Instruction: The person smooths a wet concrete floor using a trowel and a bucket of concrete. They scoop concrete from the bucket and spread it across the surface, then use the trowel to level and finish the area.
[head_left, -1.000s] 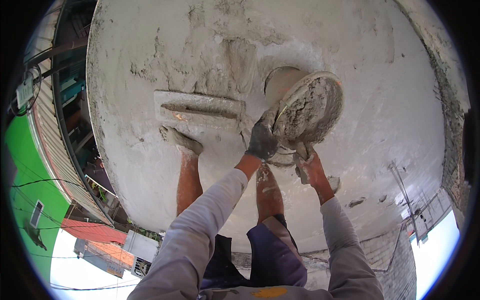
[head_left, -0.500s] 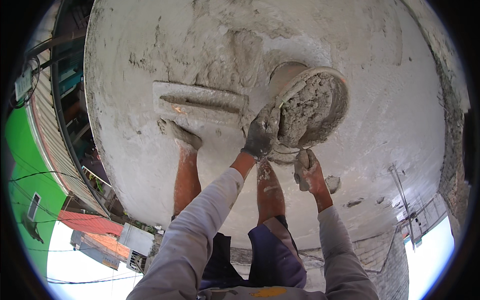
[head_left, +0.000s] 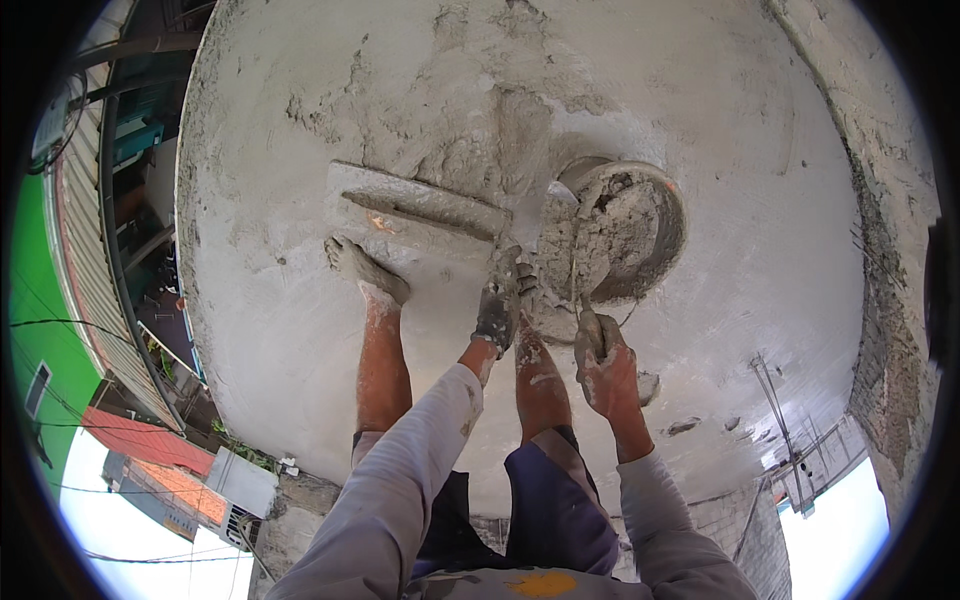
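Note:
My left hand [head_left: 505,298], in a dark, mortar-coated glove, is just left of the bucket [head_left: 668,232], its fingers apart and slightly curled, holding nothing visible. The bucket contains lumpy grey mortar [head_left: 610,205]. My right hand [head_left: 605,365], caked with cement, grips a trowel [head_left: 555,225] by its handle, with the blade in the bucket at the mortar’s left side. A long cement-covered float [head_left: 415,215] lies on the plastered surface to the upper left of my left hand. My bare, coated left foot [head_left: 365,270] stands below the float.
I am on a curved, grey cement surface [head_left: 300,370] with rough wet patches. At its left edge are a corrugated roof [head_left: 80,250], wires, a green wall [head_left: 40,300] and rooftops lower down. A rough concrete edge [head_left: 870,300] runs along the right, with thin metal bars nearby.
My left hand has let go of the bucket rim and moved down-left. The bucket looks more upright. The trowel blade now shows in the mortar, and my right hand is slightly lower.

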